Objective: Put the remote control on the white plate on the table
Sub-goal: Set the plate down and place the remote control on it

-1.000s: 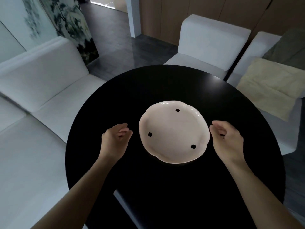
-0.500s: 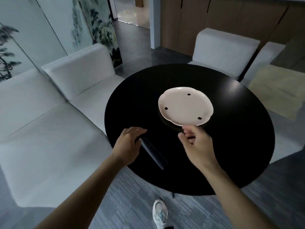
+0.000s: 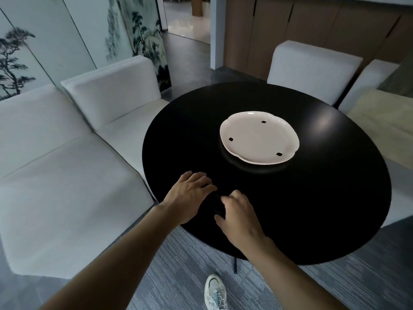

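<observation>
The black remote control (image 3: pixel 214 205) lies near the near-left edge of the round black table (image 3: pixel 312 198) and is hard to make out against the dark top. My left hand (image 3: pixel 190 195) rests over its far end with the fingers curled on it. My right hand (image 3: pixel 240 217) brackets its near end between thumb and fingers. Most of the remote is hidden by both hands. The white scalloped plate (image 3: pixel 257 139) sits further back on the table, a forearm's length beyond my hands, with three small black marks on it.
White sofa seats (image 3: pixel 67 175) wrap the table's left side, and white chairs (image 3: pixel 312 68) stand behind it. A beige blanket (image 3: pixel 384 117) lies at the right. My white shoe (image 3: pixel 215 291) stands on grey carpet below the table edge.
The view has pulled back and up from the table. My right hand dropped from near the plate's front rim to the remote. My left hand stays on the remote.
</observation>
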A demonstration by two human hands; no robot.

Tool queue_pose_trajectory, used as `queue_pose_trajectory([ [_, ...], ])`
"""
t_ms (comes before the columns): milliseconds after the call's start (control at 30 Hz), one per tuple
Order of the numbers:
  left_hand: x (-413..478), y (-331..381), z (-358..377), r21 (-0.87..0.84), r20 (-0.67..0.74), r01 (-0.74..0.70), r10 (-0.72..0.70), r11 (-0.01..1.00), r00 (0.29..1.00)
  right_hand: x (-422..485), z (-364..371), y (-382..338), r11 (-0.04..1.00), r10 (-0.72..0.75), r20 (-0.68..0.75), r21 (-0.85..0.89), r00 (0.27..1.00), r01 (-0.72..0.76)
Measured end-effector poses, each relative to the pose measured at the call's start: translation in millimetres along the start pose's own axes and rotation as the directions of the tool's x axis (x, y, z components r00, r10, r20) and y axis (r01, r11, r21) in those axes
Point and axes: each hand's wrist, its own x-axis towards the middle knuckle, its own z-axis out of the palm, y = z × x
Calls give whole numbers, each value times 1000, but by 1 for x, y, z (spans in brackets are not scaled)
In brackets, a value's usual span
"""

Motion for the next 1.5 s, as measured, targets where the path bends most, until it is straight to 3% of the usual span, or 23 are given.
queue_pose_trajectory([
  [100, 0, -9, 2, -8, 4, -39, 39, 999, 999, 7, -2, 6, 999, -45, -5, 15, 999, 45],
  [233, 6, -19, -10, 23, -11, -49, 49, 999, 999, 23, -22, 18, 977, -95, -6, 193, 995, 94],
  [433, 47, -32, -86, -278, -14, 20, -25, 960, 1000, 70, -93, 25, 912, -130, -183, 364, 975, 190],
  [567, 87, -37, -126, -632, -64, 49, -115, 773, 991, 110, -145, 29, 811, 35, -254, 573, 967, 121],
  [667, 118, -42, -135, -759, -84, 29, -142, 650, 986, 144, -167, 40, 734, 233, -233, 679, 944, -13],
  [833, 177, -51, -123, -716, -186, 4, -196, 698, 963, 192, -167, 72, 543, 467, -164, 829, 869, -135],
  [1000, 230, -61, -95, -715, -198, -13, -185, 699, 963, 224, -149, 112, 639, 478, -176, 741, 860, -204],
  [1233, 282, -60, -48, -647, -133, 53, -180, 760, 975, 244, -125, 158, 841, 416, -200, 456, 887, -291],
  [1500, 294, -55, -18, -641, -63, 88, -166, 762, 984, 258, -108, 174, 935, 312, -124, 218, 942, -280],
])
